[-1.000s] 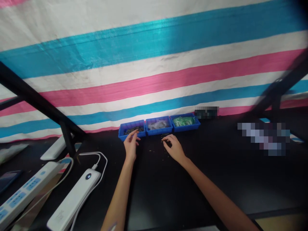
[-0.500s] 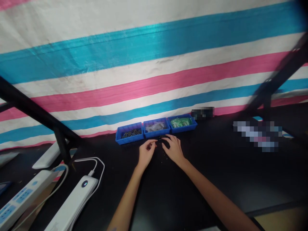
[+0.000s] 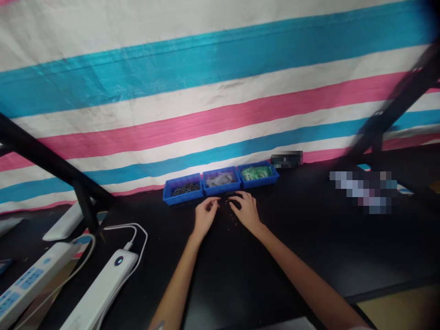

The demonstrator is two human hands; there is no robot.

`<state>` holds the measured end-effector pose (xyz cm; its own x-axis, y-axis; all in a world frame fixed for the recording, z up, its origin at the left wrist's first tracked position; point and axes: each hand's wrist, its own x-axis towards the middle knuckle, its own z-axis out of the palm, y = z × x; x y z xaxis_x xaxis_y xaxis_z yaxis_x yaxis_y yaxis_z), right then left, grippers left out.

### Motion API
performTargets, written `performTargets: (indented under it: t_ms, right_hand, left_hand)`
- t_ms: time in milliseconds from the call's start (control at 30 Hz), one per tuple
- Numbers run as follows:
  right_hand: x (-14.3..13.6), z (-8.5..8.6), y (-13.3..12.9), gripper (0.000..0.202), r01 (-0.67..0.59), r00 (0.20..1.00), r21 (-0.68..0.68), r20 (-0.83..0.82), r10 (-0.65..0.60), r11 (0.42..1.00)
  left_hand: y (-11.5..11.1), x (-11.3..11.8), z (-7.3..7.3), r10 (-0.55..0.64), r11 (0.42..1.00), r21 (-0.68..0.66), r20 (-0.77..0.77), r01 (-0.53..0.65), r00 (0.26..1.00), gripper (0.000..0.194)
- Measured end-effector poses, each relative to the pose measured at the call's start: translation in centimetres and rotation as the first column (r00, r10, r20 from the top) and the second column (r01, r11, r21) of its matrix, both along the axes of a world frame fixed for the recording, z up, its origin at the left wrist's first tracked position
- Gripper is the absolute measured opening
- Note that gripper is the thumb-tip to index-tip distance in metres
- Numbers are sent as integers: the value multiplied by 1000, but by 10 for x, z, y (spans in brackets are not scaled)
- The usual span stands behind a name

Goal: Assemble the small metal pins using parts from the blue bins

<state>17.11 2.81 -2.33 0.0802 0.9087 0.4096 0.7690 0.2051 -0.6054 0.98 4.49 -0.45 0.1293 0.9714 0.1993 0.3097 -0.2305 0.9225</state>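
My left hand [image 3: 205, 214] is in front of the blue bins, its thumb and forefinger curled together in a pinch. Whatever lies between those fingertips is too small to make out. To its right, my right hand [image 3: 248, 212] has thumb and forefinger tips close together at a small thin piece, whose kind is not clear. A few thin dark pieces [image 3: 229, 193] lie on the black table by the right fingertips. Behind the hands stand a blue bin [image 3: 182, 199] of dark screws, a blue bin [image 3: 222, 188] with clear plastic bags, and a blue bin [image 3: 260, 182] with green bags.
Tiny bits [image 3: 232, 224] are scattered on the black table [image 3: 233, 279] between my forearms. At left lie a white power bank [image 3: 103, 288] with a cable and a white power strip [image 3: 29, 284]. Black frame legs [image 3: 44, 160] slant at both sides before a striped sheet [image 3: 192, 123].
My left hand has shifted slightly left, widening the gap between the hands. The right thumb and forefinger have come closer together. The whole view has shifted a little.
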Motion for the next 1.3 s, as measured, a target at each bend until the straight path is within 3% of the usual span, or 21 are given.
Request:
performTargets:
  t_ms: [267, 533, 967, 1067, 1200, 1300]
  right_hand:
    - [2, -2, 1, 11, -7, 1000, -11, -19, 7, 1000]
    - [2, -3, 2, 15, -10, 1000, -22, -14, 10, 1000]
    - [2, -3, 2, 13, -38, 999, -20, -21, 37, 999]
    - [2, -2, 3, 13, -57, 996, 3, -69, 57, 998]
    - [0, 1, 4, 14, -87, 973, 80, -207, 102, 993]
    - [-2, 3, 3, 15, -140, 950, 81, -268, 157, 987]
  left_hand:
    - [0, 0, -7, -43, 999, -21, -41, 43, 998, 26]
    - [-2, 4, -8, -2, 1000, -21, -36, 1, 999, 26]
    - [-6, 12, 2, -58, 992, -98, 223, 81, 973, 25]
    - [-4, 13, -3, -54, 984, -150, 282, 100, 958, 30]
    - [-3, 15, -8, -39, 978, -184, 301, 98, 953, 52]
    - [-4, 15, -9, -67, 976, -181, 284, 122, 956, 49]
